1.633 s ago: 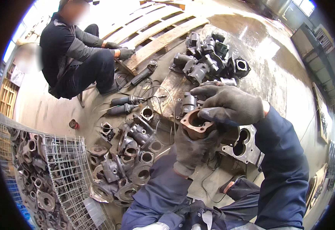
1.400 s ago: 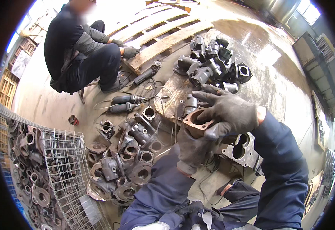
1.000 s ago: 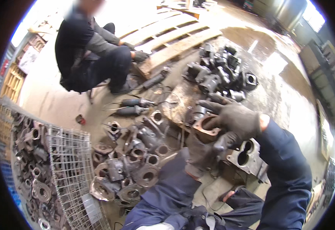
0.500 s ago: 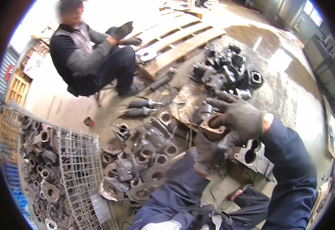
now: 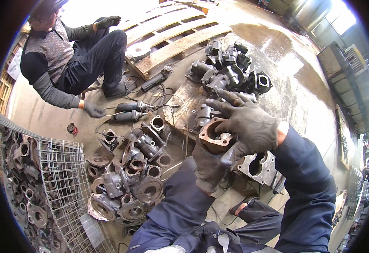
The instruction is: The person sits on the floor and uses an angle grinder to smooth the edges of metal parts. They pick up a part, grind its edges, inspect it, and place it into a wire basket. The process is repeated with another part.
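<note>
A hollow metal casting (image 5: 210,142) with a brownish flange and a round bore is held over my lap, its open end facing up. My left hand (image 5: 212,166), in a dark grey glove, is closed round its lower side. My right hand (image 5: 254,126), gloved alike, lies over the top edge; one finger dips into the bore and the thumb presses near the outside, while other fingers stretch past the rim. Just beyond them a grey cylindrical casting (image 5: 202,114) rests on the board. Below my right wrist is a bigger flanged casting (image 5: 257,167) with a large hole.
Dark castings (image 5: 231,69) are heaped on a board (image 5: 285,95). More castings (image 5: 140,168) cover the floor at left, beside a wire cage (image 5: 62,168) full of parts. Angle grinders (image 5: 127,111) with cords lie ahead. A co-worker (image 5: 58,55) sits near a wooden pallet (image 5: 180,42).
The view has swung, so the scene sits further left. The casting's flange shows more plainly between my hands. The co-worker has lowered one hand toward the grinders.
</note>
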`<move>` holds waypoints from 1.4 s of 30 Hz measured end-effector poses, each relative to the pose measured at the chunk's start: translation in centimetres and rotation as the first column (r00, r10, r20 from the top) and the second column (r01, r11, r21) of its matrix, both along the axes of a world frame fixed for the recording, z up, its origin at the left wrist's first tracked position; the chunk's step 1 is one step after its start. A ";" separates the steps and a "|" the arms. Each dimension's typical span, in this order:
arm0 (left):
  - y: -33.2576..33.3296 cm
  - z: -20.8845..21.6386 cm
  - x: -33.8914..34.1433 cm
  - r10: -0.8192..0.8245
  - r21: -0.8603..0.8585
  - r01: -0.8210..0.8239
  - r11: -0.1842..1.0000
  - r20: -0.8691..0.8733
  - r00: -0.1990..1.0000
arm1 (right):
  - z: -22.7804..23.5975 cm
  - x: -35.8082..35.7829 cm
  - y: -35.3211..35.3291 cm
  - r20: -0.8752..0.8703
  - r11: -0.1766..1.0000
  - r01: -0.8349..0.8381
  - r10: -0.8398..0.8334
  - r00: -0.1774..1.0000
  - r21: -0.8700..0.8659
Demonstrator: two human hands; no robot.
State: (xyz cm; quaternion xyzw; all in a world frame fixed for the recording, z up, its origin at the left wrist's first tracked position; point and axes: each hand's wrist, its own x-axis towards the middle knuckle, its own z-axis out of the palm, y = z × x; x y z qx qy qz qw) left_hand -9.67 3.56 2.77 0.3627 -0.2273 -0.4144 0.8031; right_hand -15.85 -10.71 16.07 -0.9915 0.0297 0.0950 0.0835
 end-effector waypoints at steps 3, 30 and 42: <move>0.2 0.0 -0.5 0.037 -0.008 -0.038 0.999 -0.058 0.998 | -0.2 -0.1 -0.2 0.017 0.999 -0.028 0.028 0.999 0.033; 0.7 1.4 0.2 0.008 -0.019 -0.005 1.000 0.176 0.984 | 0.5 -0.2 0.9 0.020 0.999 0.007 -0.007 1.000 0.041; 0.5 1.7 -0.6 -0.016 -0.042 0.018 0.999 0.049 0.999 | 1.2 -0.9 0.9 0.087 0.992 0.016 -0.027 0.996 0.128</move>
